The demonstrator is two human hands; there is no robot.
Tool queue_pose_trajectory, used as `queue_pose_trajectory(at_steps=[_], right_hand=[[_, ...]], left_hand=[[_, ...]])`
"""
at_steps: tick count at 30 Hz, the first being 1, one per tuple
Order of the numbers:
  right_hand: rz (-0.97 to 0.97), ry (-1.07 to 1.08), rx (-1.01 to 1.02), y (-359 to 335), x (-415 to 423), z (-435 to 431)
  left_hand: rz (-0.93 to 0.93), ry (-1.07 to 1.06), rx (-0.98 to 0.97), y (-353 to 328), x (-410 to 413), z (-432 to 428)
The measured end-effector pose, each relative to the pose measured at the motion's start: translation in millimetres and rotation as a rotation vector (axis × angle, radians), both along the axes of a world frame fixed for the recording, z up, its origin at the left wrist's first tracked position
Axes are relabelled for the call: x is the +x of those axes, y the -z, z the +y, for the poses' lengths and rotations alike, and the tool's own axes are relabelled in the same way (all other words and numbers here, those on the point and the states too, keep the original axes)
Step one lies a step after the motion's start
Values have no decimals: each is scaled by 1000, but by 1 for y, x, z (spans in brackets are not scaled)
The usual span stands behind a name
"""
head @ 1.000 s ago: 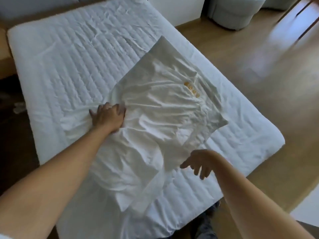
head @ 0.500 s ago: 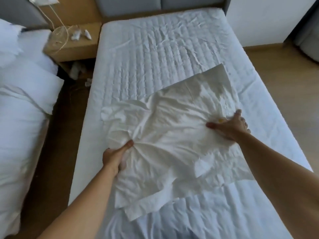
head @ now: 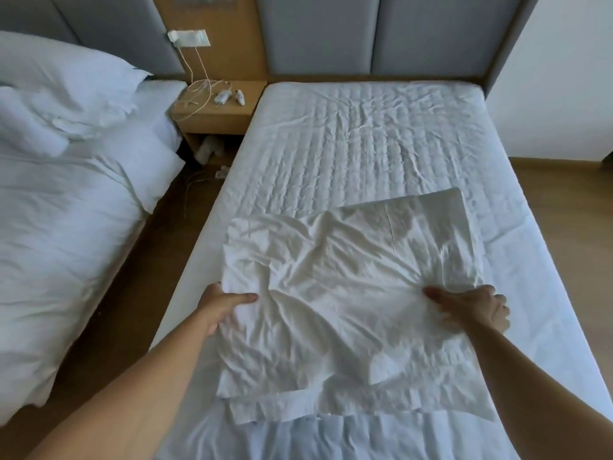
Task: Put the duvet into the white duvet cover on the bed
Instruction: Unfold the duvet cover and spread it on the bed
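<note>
The task looks to be at its very beginning. The bed (head: 365, 144), with a quilted white pad on the mattress, carries the white duvet cover (head: 348, 293) on its near half. This cover lies folded in several layers and wrinkled, not opened. No duvet shows on this bed, and as far as I can judge none is inside the cover. The second bed (head: 49, 293), on the left across a narrow strip of floor, is covered with thick white bedding; whether this is the duvet for the task I cannot tell. So nearly all is left: to unfold the cover, to find its opening, to bring the duvet and to push it in.

The left grip (head: 222, 307) holds the left edge of the cover, thumb on top and fingers under the cloth. The right grip (head: 471, 308) holds the right edge, and the creases run toward its thumb.

Counted: two beds, one duvet cover, at least two pillows (head: 66, 78) on the second bed, one bedside table (head: 212, 119) between the heads of the beds, two grips, and on that table one thin cable (head: 199, 91) and two small white objects (head: 221, 97) which I cannot identify
</note>
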State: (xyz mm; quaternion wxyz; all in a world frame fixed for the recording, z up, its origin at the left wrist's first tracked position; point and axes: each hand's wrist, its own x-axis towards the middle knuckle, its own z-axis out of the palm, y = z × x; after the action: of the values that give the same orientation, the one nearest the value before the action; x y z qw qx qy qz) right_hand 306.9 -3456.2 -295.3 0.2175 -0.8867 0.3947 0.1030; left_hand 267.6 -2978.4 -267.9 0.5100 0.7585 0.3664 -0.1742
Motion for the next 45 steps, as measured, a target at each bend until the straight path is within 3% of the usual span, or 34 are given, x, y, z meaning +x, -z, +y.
queue_pose_trajectory(at_steps=[4,9,11,17,20,26,33,39,45], right_hand=[[-103,3,47,-16,-2,5],[-62,13,594,-30,-5,3],[-50,-29,641,-37,-4,5],[-130,-106,482,-54,-10,24],[-201,-108,418,-68,-15,32],[-372,-113,370,-117,-32,55],[-604,-54,269,-187,-61,68],[-631,-75,-116,-225,-102,43],[-599,-54,-428,-243,-149,-30]], left_hand=[[-127,-45,223,4,-7,-5],[-148,166,600,5,-6,-14],[-172,232,635,7,-5,-16],[11,-57,-105,-2,13,9],[70,-28,-282,-12,24,15],[-30,108,-261,-22,37,3],[-159,225,-25,-22,27,-15],[-174,423,74,-40,22,-78],[-27,602,153,-53,-6,-165]])
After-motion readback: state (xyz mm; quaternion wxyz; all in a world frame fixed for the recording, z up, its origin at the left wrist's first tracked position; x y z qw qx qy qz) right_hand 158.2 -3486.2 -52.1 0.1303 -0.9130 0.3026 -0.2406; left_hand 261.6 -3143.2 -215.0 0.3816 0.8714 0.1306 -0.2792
